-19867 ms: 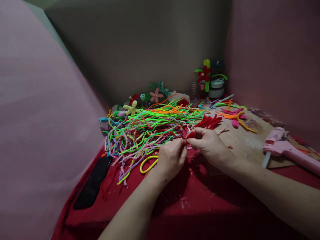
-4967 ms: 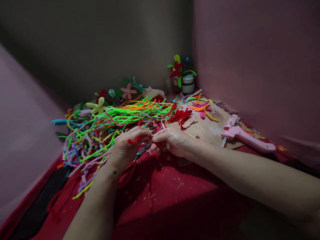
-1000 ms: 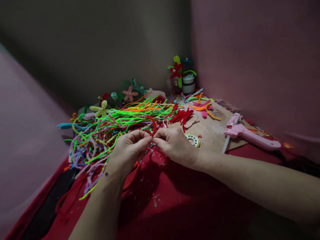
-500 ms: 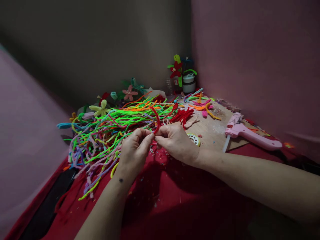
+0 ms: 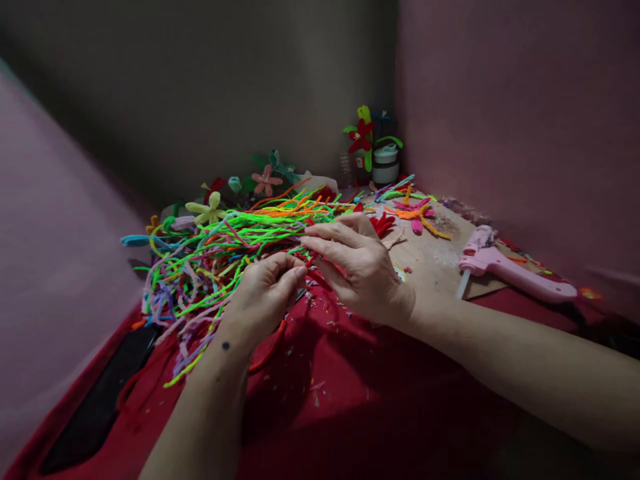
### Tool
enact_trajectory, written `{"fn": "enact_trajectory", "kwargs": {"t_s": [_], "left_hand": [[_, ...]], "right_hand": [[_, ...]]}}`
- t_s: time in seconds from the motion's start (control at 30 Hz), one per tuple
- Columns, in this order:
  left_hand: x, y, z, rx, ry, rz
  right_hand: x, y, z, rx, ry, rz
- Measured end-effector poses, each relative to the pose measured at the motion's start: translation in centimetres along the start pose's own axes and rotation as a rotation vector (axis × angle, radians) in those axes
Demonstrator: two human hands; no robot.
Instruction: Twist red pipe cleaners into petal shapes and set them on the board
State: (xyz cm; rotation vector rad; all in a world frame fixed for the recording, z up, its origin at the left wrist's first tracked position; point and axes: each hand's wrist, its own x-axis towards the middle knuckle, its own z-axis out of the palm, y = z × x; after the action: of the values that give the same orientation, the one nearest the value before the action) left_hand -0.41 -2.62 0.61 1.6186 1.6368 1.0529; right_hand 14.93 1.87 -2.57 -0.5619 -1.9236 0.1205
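My left hand (image 5: 267, 293) pinches a red pipe cleaner (image 5: 320, 277) between thumb and forefinger. The pipe cleaner runs toward my right hand (image 5: 357, 270), partly hidden by its fingers. My right hand has its fingers stretched out and its thumb apart, just beside the pinch; whether it touches the pipe cleaner I cannot tell. Under my left hand, a curved red handle (image 5: 270, 352) shows on the cloth, with most of its tool hidden. Just beyond both hands lies a heap of colourful pipe cleaners (image 5: 250, 230).
A pink glue gun (image 5: 515, 267) lies on the right of a board (image 5: 440, 247). Red pieces (image 5: 383, 225) and an orange-and-pink flower (image 5: 417, 212) lie on it. Pipe-cleaner flowers (image 5: 267, 180) and a lidded cup (image 5: 385, 165) stand behind. A black flat object (image 5: 100, 400) lies at left.
My right hand has opened from a pinch and spread its fingers over the pipe cleaner. The pipe cleaner no longer sticks up between the hands. The red handle has come into view.
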Motion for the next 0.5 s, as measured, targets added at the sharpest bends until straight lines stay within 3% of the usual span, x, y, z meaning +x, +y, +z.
{"fn": "enact_trajectory", "kwargs": {"t_s": [0.13, 0.3, 0.4, 0.5], "left_hand": [[0.08, -0.14, 0.03, 0.082, 0.053, 0.087], [0.22, -0.34, 0.41, 0.157, 0.103, 0.112], [0.2, -0.35, 0.58, 0.127, 0.099, 0.095], [0.23, -0.31, 0.42, 0.024, 0.072, 0.053]], "right_hand": [[0.08, -0.02, 0.19, 0.0, -0.167, 0.127], [0.44, -0.14, 0.34, 0.387, -0.354, 0.484], [0.73, 0.12, 0.41, 0.59, -0.405, 0.651], [0.91, 0.22, 0.35, 0.654, -0.395, 0.745]]}}
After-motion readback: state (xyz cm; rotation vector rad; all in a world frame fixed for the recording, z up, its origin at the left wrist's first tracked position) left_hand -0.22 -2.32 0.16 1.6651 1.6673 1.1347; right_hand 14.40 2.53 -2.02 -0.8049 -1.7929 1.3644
